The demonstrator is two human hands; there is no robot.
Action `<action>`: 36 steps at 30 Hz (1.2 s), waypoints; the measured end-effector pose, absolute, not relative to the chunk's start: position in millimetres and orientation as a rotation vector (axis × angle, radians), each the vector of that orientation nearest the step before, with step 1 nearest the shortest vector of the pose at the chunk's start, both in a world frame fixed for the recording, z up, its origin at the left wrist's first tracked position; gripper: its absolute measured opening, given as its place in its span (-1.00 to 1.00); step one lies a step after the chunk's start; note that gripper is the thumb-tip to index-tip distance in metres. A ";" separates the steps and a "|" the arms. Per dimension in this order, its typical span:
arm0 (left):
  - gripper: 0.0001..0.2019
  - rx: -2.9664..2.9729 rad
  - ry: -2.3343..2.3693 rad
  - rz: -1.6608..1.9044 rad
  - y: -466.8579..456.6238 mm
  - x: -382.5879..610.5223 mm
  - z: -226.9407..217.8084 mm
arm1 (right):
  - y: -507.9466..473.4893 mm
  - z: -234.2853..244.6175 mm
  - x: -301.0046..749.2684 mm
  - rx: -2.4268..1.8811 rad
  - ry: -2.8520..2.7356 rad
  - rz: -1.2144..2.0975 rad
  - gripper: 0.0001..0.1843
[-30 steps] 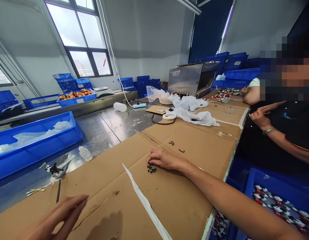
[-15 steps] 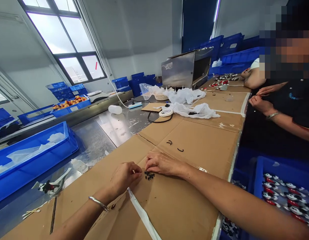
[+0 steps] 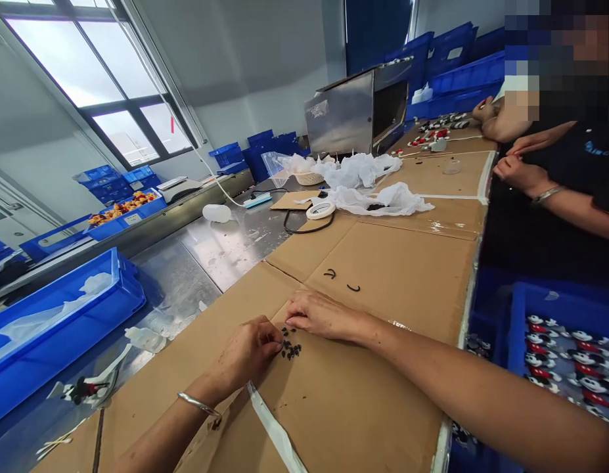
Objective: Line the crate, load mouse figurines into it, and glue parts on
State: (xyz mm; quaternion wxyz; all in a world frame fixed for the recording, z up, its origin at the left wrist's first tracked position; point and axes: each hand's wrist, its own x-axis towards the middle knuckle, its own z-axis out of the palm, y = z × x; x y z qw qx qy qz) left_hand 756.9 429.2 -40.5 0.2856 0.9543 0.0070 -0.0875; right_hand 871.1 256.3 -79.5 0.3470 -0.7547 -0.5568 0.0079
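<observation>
A small group of black pieces (image 3: 292, 351) lies on the brown cardboard (image 3: 383, 387) between my hands. My left hand (image 3: 252, 345), a silver bangle at its wrist, has thumb and fingers pinched together at the left edge of the pieces. Just above them rests my right hand (image 3: 314, 314), its fingers bent and closed, with the tips touching the cardboard near the topmost pieces. Whatever either pinch holds is too small or hidden to make out. Farther up lie a thin curved black strip (image 3: 353, 288) and a few similar black strips (image 3: 330, 273).
Near my left forearm is a white strip (image 3: 274, 427). Blue crates (image 3: 129, 282) stand on the left; another blue crate (image 3: 518, 309) at right holds several black, white and red figures. White plastic bags (image 3: 397, 197) and a tape roll (image 3: 320, 210) lie ahead. A co-worker (image 3: 535, 180) sits at right.
The black pieces are spread a little more, with some now apart toward the top. My left hand has come closer against them. The whole view has shifted slightly.
</observation>
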 end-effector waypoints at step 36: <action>-0.57 2.274 0.219 -0.094 430.9 753.2 -35.6 | 263.1 -74.0 861.1 -1.758 -1.006 0.290 -0.84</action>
